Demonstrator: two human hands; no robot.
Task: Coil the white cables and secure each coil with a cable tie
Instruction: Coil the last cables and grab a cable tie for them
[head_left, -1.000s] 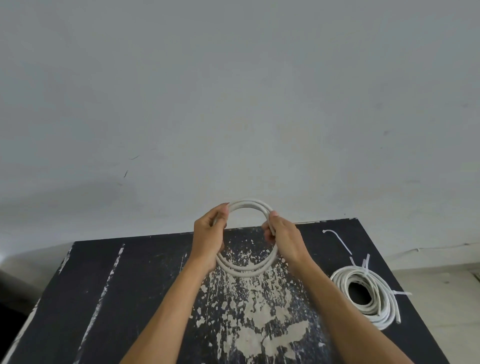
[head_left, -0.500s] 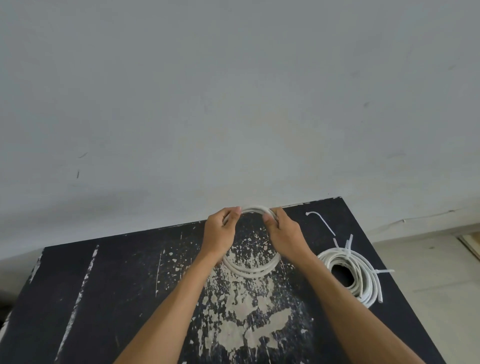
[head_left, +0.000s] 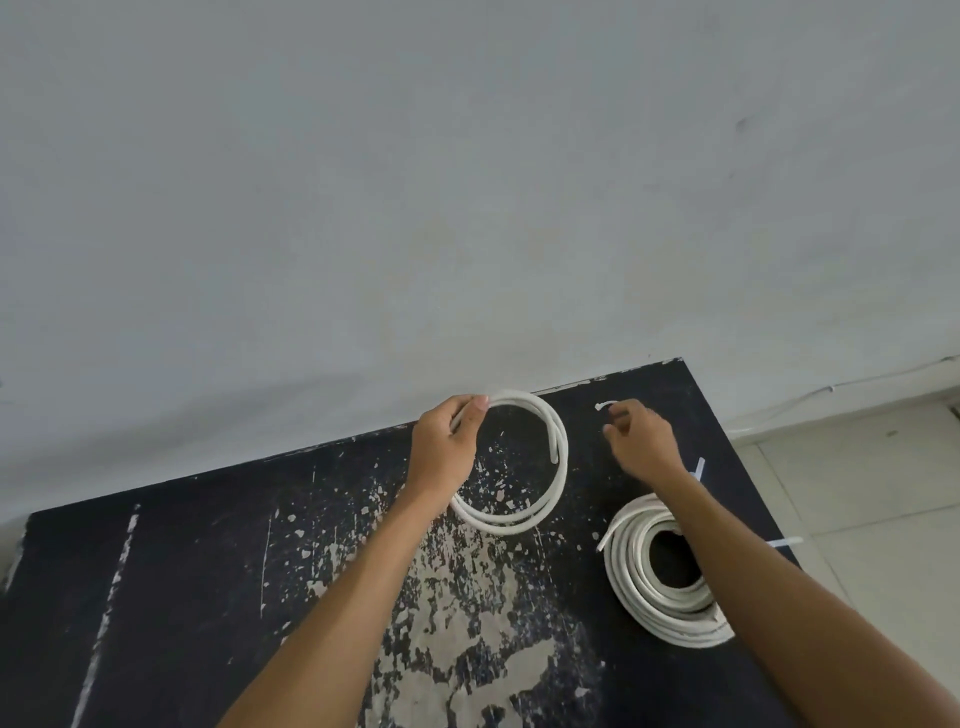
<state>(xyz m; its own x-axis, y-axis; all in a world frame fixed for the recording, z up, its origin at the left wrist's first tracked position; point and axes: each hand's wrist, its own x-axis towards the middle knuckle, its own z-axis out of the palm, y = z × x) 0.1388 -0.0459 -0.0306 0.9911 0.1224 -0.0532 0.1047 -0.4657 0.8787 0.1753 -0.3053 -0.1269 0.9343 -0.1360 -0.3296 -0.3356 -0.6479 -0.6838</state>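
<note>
My left hand (head_left: 448, 448) grips the top left of a small coil of white cable (head_left: 540, 512), holding it upright over the black table (head_left: 182, 571); one cut end hangs loose inside the loop. My right hand (head_left: 641, 441) has let the coil go and hovers over a loose white cable tie (head_left: 602, 405) near the table's far edge, fingers curled at it; whether they touch it I cannot tell. A larger stack of white cable coils (head_left: 660, 603) lies flat at the right, partly under my right forearm, with tie tails sticking out.
The table top is black with worn, flaking patches and ends at a grey wall (head_left: 467, 208). Its right edge drops to a tiled floor (head_left: 857, 493). A thin white wire (head_left: 810, 395) runs along the wall's base.
My right hand left the coil and moved right toward the loose cable tie. The left hand alone holds the coil. The view has swung left and down.
</note>
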